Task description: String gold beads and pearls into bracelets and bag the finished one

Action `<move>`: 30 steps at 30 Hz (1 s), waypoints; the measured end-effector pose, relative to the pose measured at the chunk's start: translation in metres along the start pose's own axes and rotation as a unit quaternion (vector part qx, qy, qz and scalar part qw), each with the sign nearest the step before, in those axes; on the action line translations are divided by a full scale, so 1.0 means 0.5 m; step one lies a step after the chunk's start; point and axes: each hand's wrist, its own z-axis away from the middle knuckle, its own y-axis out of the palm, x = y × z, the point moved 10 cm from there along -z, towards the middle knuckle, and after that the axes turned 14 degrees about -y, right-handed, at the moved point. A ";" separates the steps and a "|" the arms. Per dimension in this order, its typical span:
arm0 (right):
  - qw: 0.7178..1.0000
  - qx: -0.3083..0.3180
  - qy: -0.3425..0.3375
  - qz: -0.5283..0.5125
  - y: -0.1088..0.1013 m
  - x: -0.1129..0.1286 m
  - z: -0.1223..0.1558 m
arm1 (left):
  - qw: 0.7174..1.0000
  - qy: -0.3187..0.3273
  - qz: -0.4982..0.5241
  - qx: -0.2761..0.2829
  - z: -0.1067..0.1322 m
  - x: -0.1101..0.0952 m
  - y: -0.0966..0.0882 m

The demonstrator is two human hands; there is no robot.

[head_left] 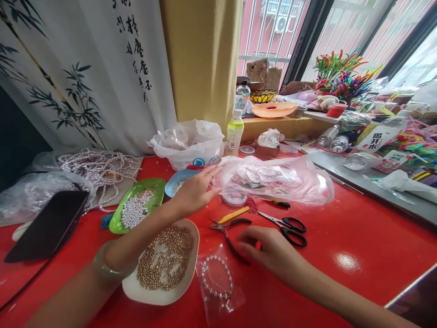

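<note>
My left hand reaches across to the near-left edge of a pink plastic bag, thumb and fingers apart, a ring on one finger. Small clear packets show through the bag. Loosely curled, my right hand rests low over the red table with a gap between thumb and fingers and nothing visible in it. Just left of it lie pliers with dark handles. Scissors with black handles lie beyond it. A pearl bracelet in a clear bag sits nearer me.
Under my left forearm stand a white tray of gold beads and a green tray of pearly beads. A blue dish, white plastic bag and bottle stand behind. A phone is at left.
</note>
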 end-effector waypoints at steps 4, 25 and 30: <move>0.984 0.047 -0.066 0.158 0.037 0.046 -0.016 | 1.000 -0.007 -0.003 0.003 0.000 0.001 0.000; 0.957 0.108 -0.132 0.237 0.068 0.081 -0.041 | 0.999 0.013 -0.029 -0.005 0.000 0.000 0.007; 0.982 0.088 -0.095 0.136 0.054 0.063 -0.041 | 1.000 0.002 -0.029 -0.001 0.000 0.006 0.012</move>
